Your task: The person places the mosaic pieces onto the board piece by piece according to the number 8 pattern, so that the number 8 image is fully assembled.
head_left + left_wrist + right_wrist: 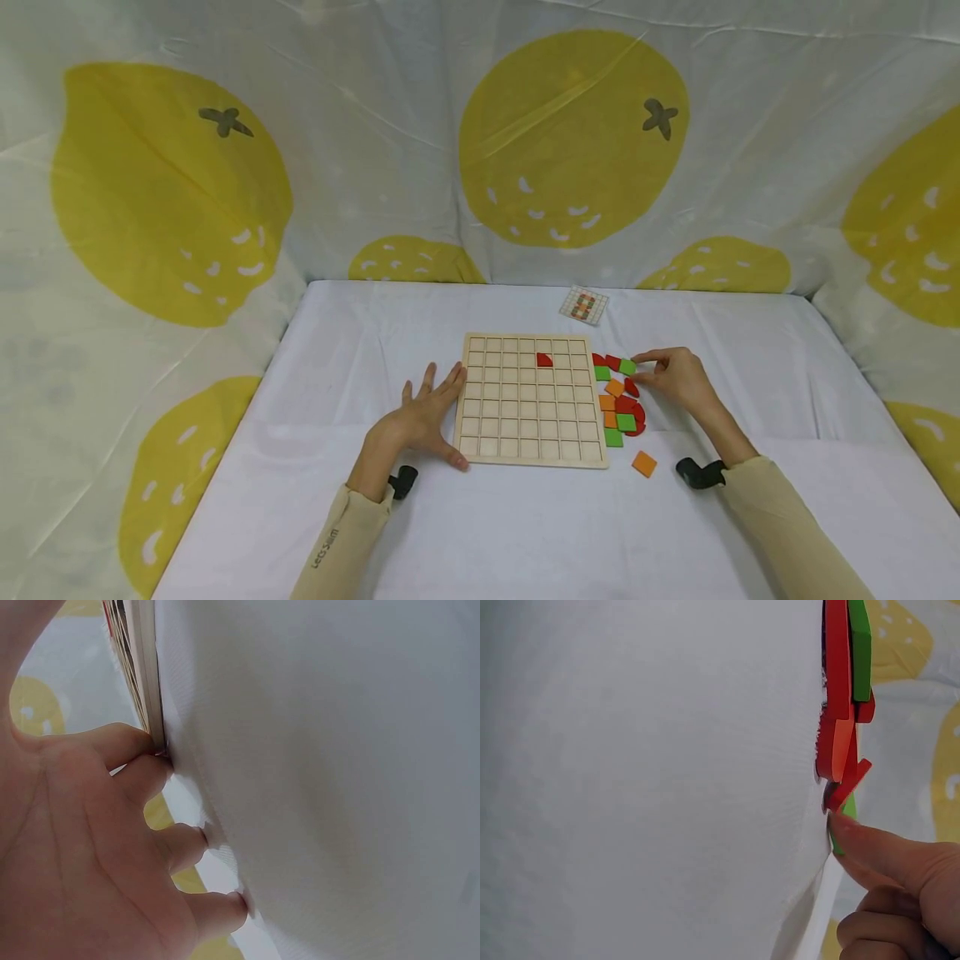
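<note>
A wooden grid board [532, 460] lies flat on the white table, with one red quarter-round tile [544, 360] in a cell near its upper right. My left hand [420, 421] rests beside the board's left edge, fingers spread and thumb by the lower left corner. In the left wrist view, the fingertips touch the board's side [150, 682] and the cloth. To the right of the board, my right hand [678, 379] pinches a green square tile [627, 367] between thumb and index finger, at the far end of the pile. The right wrist view shows the green tile [837, 844] partly hidden by the thumb.
Red, orange and green tiles [607, 403] crowd along the board's right edge, some overlapping. An orange square tile [643, 464] lies apart, nearer the front. A small pattern card [584, 305] lies behind the board. A lemon-print cloth [397, 167] hangs behind the table.
</note>
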`<control>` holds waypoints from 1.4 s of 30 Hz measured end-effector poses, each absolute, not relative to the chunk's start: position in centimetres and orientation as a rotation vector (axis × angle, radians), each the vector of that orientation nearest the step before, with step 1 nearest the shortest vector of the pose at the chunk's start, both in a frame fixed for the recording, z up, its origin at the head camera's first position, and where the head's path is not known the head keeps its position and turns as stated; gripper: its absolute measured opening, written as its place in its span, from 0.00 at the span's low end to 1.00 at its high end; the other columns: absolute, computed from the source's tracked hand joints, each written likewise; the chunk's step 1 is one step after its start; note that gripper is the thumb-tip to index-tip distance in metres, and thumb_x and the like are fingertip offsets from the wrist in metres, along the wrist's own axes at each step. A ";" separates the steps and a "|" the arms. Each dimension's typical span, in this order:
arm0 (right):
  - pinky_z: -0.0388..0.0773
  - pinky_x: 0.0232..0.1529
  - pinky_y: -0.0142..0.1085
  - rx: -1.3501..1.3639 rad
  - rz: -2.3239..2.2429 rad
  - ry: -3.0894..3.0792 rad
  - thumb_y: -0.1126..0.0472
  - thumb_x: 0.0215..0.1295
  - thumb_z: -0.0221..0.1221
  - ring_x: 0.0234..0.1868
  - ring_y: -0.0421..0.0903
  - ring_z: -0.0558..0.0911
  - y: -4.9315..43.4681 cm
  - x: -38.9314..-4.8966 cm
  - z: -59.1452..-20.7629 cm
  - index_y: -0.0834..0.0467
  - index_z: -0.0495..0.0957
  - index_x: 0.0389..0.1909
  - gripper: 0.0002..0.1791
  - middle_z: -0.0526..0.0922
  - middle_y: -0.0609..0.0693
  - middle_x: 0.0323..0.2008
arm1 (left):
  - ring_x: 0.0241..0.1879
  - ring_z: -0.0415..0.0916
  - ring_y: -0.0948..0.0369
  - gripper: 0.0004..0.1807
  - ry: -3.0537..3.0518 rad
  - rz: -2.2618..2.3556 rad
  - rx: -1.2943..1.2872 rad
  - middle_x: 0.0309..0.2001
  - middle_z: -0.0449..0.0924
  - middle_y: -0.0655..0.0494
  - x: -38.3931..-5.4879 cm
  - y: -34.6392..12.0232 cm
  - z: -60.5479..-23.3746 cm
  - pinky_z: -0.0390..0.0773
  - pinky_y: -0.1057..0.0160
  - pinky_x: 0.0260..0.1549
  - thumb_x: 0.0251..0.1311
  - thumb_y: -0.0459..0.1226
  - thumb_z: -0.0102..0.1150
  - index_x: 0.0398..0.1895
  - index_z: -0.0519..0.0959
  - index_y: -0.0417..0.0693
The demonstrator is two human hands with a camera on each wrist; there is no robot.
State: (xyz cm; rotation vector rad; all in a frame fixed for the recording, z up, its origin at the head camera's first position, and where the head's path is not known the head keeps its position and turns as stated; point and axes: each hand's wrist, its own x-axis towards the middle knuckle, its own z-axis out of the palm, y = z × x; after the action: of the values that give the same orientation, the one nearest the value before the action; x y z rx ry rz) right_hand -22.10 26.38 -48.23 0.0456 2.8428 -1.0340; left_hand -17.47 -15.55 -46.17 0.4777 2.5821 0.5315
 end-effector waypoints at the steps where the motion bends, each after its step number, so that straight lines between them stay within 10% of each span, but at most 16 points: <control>1: 0.61 0.25 0.33 0.044 -1.032 2.845 0.61 0.63 0.72 0.31 0.48 0.68 26.4 -22.1 -48.2 0.64 0.85 0.54 0.20 0.68 0.50 0.20 | 0.83 0.21 0.39 0.81 2.583 0.531 0.478 0.86 0.32 0.53 -17.5 -15.5 -46.2 0.31 0.26 0.76 0.32 0.53 0.88 0.85 0.40 0.47; 42: 0.53 0.19 0.31 -0.164 -1.358 2.529 0.59 0.61 0.74 0.17 0.42 0.56 20.5 -22.9 -47.3 0.59 0.87 0.52 0.19 0.56 0.45 0.17 | 0.83 0.20 0.40 0.81 2.569 0.542 0.475 0.86 0.31 0.54 -17.5 -15.6 -46.0 0.29 0.28 0.77 0.32 0.53 0.88 0.85 0.39 0.47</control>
State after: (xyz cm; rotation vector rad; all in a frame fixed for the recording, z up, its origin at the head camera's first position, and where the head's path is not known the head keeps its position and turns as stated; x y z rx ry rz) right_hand -22.85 20.51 -47.29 -0.1643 2.5287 -1.3583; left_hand -17.46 -15.63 -45.98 0.4752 2.5686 0.5421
